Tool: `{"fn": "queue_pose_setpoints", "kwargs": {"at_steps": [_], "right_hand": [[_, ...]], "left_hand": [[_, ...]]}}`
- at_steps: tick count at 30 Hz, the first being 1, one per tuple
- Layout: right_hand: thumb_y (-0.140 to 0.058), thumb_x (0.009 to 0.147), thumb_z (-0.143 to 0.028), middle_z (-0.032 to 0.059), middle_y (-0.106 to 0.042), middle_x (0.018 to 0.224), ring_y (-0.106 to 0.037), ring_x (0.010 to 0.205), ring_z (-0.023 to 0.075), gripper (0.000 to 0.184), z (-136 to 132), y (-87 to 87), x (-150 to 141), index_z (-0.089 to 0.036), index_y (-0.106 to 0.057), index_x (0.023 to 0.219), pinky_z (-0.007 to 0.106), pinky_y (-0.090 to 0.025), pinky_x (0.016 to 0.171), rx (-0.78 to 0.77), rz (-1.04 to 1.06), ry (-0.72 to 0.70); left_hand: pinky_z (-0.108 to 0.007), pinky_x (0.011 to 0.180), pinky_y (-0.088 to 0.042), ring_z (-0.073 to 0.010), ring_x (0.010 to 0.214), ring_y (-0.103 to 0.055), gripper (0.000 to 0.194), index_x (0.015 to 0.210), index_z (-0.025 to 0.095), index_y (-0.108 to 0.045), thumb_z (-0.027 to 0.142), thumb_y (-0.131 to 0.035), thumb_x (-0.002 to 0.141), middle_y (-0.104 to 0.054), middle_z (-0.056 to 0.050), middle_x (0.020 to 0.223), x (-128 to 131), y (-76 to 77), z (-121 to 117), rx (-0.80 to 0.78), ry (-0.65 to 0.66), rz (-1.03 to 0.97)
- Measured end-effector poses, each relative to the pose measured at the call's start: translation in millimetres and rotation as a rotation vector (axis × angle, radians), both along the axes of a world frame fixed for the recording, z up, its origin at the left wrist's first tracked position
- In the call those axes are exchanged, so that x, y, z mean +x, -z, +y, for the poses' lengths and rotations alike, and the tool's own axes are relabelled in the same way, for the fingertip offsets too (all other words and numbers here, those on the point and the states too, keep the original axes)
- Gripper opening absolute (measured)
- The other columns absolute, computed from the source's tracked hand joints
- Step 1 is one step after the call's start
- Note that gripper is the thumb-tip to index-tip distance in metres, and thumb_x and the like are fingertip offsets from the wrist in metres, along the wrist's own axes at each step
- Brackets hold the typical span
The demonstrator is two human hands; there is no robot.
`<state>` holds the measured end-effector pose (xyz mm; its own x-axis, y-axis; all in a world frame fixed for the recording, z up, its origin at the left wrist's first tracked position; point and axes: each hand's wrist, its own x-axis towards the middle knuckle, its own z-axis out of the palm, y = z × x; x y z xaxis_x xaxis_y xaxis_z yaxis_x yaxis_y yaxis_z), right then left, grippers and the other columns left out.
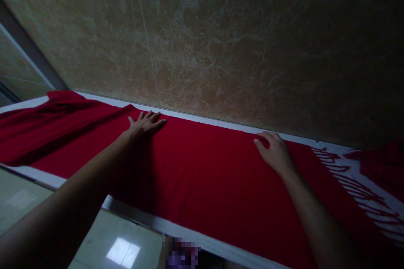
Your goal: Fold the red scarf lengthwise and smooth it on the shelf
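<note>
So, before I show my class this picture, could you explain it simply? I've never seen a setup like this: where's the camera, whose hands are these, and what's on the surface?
There's no machine here: a camera on a person's head looks forward and down at their own bare hands. A long, flat red cloth with a fringed end lies on a narrow white surface beside a brown marbled tile wall. The left hand rests on the cloth, fingers spread, holding nothing. The right hand is loosely curled by the cloth's far edge; I can't tell whether it grips it. Farther right is a dark red bundle.
</note>
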<state>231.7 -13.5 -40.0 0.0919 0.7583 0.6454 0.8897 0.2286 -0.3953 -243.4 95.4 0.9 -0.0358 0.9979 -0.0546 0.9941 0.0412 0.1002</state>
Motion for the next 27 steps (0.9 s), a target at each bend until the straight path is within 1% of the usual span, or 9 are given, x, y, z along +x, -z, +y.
{"fn": "queue_pose_setpoints", "kwargs": {"at_steps": [6,11,14,16,18,20,22,24,27], "right_hand": [[-0.055,0.090,-0.045,0.0172,-0.071,0.117,-0.066,0.111,0.0334,0.036,-1,-1.1,0,-0.020,-0.077,0.104,0.054,-0.051,0.105,-0.002,0.006,-0.015],[-0.056,0.091,-0.041,0.0170,-0.070,0.125,-0.064,0.117,0.0334,0.034,-4,-2.6,-1,-0.021,-0.077,0.106,0.054,-0.049,0.109,-0.015,0.011,-0.002],[-0.058,0.090,-0.039,0.0156,-0.070,0.123,-0.065,0.116,0.0326,0.030,-5,-3.6,-2,-0.022,-0.077,0.106,0.053,-0.050,0.108,-0.022,0.014,0.005],[-0.057,0.090,-0.035,0.0159,-0.070,0.122,-0.066,0.114,0.0324,0.029,-5,-4.5,-2,-0.021,-0.078,0.106,0.053,-0.053,0.105,-0.024,0.015,0.006],[-0.053,0.089,-0.025,0.0163,-0.068,0.125,-0.065,0.115,0.0317,0.031,-7,-5.9,-1,-0.020,-0.078,0.108,0.051,-0.054,0.104,-0.014,0.011,0.011],[-0.049,0.085,-0.014,0.0156,-0.067,0.126,-0.064,0.116,0.0311,0.038,-8,-7.6,-1,-0.020,-0.078,0.108,0.051,-0.053,0.107,0.000,0.001,0.019],[-0.047,0.078,-0.006,0.0141,-0.067,0.125,-0.063,0.116,0.0309,0.045,-9,-9.2,-1,-0.021,-0.079,0.105,0.051,-0.051,0.108,0.009,-0.010,0.028],[-0.046,0.073,-0.003,0.0135,-0.067,0.125,-0.063,0.115,0.0311,0.049,-10,-10.7,-1,-0.021,-0.080,0.103,0.051,-0.052,0.108,0.017,-0.015,0.037],[-0.047,0.069,-0.002,0.0133,-0.067,0.122,-0.064,0.113,0.0311,0.050,-11,-12.6,-1,-0.021,-0.081,0.101,0.053,-0.052,0.108,0.029,-0.015,0.042]], "left_hand": [[-0.083,0.118,-0.007,-0.0460,0.160,-0.003,0.086,0.170,0.033,-0.019,0.080,-0.018,0.097,-0.006,-0.005,0.177,0,0.9,1,-0.018,-0.010,-0.010],[-0.084,0.117,-0.010,-0.0473,0.160,-0.006,0.090,0.170,0.032,-0.021,0.082,-0.020,0.095,-0.009,-0.005,0.177,-1,0.9,1,0.004,0.000,-0.008],[-0.084,0.117,-0.010,-0.0473,0.160,-0.006,0.090,0.169,0.034,-0.021,0.083,-0.018,0.095,-0.009,-0.004,0.177,-2,1.6,2,0.002,0.000,0.001],[-0.084,0.118,-0.010,-0.0469,0.160,-0.005,0.088,0.169,0.034,-0.021,0.082,-0.017,0.096,-0.008,-0.004,0.177,-1,1.4,2,-0.003,-0.007,0.006],[-0.083,0.119,-0.009,-0.0458,0.160,-0.004,0.087,0.170,0.033,-0.021,0.081,-0.017,0.097,-0.007,-0.004,0.177,0,0.6,1,-0.010,-0.015,0.009],[-0.083,0.119,-0.008,-0.0445,0.161,-0.003,0.087,0.170,0.032,-0.021,0.080,-0.017,0.097,-0.007,-0.004,0.177,1,-0.4,0,-0.020,-0.012,0.006],[-0.083,0.118,-0.007,-0.0441,0.161,-0.002,0.088,0.170,0.031,-0.020,0.081,-0.017,0.097,-0.006,-0.005,0.177,2,-0.9,-1,-0.023,-0.006,-0.003],[-0.084,0.118,-0.007,-0.0443,0.161,-0.001,0.089,0.170,0.031,-0.020,0.081,-0.017,0.097,-0.006,-0.006,0.177,1,-0.9,-1,-0.022,0.000,-0.010],[-0.084,0.118,-0.007,-0.0448,0.161,-0.003,0.087,0.170,0.031,-0.021,0.080,-0.018,0.098,-0.008,-0.006,0.177,1,-0.5,0,-0.015,-0.003,-0.013]]}}
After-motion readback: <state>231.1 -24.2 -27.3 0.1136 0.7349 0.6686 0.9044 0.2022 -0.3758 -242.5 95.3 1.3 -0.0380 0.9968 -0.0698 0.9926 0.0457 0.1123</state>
